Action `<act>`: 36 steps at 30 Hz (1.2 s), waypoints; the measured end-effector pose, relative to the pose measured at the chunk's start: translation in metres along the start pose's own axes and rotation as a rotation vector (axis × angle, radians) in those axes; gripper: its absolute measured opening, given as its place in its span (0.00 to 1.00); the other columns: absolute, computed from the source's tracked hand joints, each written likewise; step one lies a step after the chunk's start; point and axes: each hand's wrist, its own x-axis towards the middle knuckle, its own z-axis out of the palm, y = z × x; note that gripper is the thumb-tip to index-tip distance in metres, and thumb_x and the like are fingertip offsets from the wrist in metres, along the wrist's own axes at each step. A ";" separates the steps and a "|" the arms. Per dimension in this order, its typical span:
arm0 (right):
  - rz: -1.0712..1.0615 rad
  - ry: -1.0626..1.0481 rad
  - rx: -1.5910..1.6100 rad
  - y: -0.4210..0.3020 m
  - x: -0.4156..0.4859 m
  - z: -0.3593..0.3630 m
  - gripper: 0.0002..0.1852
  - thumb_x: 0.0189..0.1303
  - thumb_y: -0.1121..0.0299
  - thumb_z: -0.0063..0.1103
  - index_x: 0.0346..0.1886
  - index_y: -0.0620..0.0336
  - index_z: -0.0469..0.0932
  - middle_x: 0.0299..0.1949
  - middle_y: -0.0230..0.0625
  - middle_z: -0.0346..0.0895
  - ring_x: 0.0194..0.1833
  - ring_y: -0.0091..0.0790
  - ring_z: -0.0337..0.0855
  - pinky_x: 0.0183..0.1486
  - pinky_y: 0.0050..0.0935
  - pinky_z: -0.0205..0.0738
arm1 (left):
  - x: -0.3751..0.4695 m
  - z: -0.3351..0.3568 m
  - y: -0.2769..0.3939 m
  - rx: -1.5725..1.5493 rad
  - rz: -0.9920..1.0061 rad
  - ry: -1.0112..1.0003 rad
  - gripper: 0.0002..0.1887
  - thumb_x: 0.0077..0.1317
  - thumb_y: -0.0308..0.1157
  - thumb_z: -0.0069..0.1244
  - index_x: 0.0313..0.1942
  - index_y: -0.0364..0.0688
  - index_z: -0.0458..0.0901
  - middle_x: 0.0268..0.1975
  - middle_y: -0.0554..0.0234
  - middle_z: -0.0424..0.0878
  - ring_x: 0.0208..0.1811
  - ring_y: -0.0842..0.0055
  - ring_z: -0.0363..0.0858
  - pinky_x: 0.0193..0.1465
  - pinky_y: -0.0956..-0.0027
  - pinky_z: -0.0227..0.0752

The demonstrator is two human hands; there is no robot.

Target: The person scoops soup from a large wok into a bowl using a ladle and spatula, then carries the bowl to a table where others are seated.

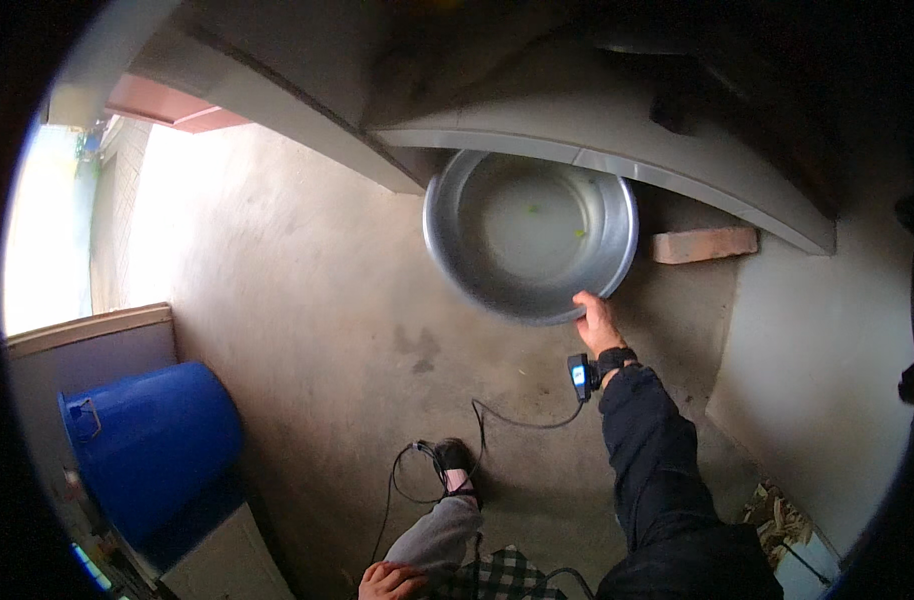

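A large round metal basin (464,277) is on the concrete floor, its far side tucked beneath a raised ledge. Cloudy water with a few small green bits lies in its bottom. My right hand (598,322) grips the near right rim, thumb on the inner side. On that wrist is a black strap with a small lit device (579,375), and a black cable (528,424) runs from it to the floor. Low in the picture, my left hand (393,581) rests on my grey-trousered leg, partly cut off by the frame's edge, with nothing visible in it.
Right of the basin a brick (704,245) lies under the ledge (614,161). A blue plastic barrel (156,442) stands at the left by a low wall. Cable loops lie about my shoe (453,452). Dry plant scraps (779,517) sit at lower right. Bright light enters at left.
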 end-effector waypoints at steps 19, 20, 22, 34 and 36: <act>-0.049 -0.297 -0.550 -0.429 -0.471 -0.124 0.22 0.46 0.87 0.59 0.45 0.57 0.71 0.41 0.43 0.74 0.43 0.39 0.77 0.40 0.35 0.72 | -0.076 -0.083 0.037 0.109 0.077 -0.268 0.19 0.57 0.39 0.49 0.48 0.39 0.75 0.45 0.50 0.77 0.49 0.56 0.74 0.53 0.56 0.65; -0.098 -0.274 -0.523 -0.456 -0.499 -0.131 0.21 0.46 0.87 0.59 0.45 0.57 0.71 0.42 0.43 0.74 0.44 0.39 0.76 0.42 0.35 0.71 | -0.083 -0.099 0.040 0.143 0.096 -0.247 0.19 0.57 0.38 0.49 0.47 0.39 0.75 0.44 0.50 0.78 0.48 0.56 0.75 0.51 0.57 0.66; -0.100 -0.264 -0.530 -0.500 -0.535 -0.151 0.20 0.48 0.86 0.59 0.45 0.58 0.71 0.43 0.43 0.73 0.46 0.38 0.75 0.44 0.37 0.70 | -0.084 -0.131 0.049 0.250 0.143 -0.228 0.17 0.56 0.37 0.49 0.45 0.38 0.77 0.43 0.50 0.79 0.45 0.56 0.76 0.49 0.57 0.69; -0.188 0.115 -0.668 -0.663 -0.700 -0.282 0.20 0.49 0.79 0.63 0.47 0.61 0.70 0.43 0.43 0.73 0.44 0.40 0.77 0.43 0.37 0.71 | -0.041 -0.227 0.237 0.125 0.299 0.121 0.11 0.57 0.29 0.50 0.40 0.36 0.78 0.39 0.49 0.80 0.42 0.57 0.78 0.45 0.60 0.72; -0.021 0.076 -0.728 -0.677 -0.712 -0.322 0.21 0.49 0.78 0.65 0.47 0.60 0.69 0.42 0.43 0.73 0.44 0.40 0.77 0.43 0.38 0.71 | -0.025 -0.231 0.270 0.088 0.322 0.176 0.10 0.57 0.28 0.50 0.39 0.35 0.78 0.38 0.50 0.80 0.41 0.59 0.79 0.45 0.62 0.72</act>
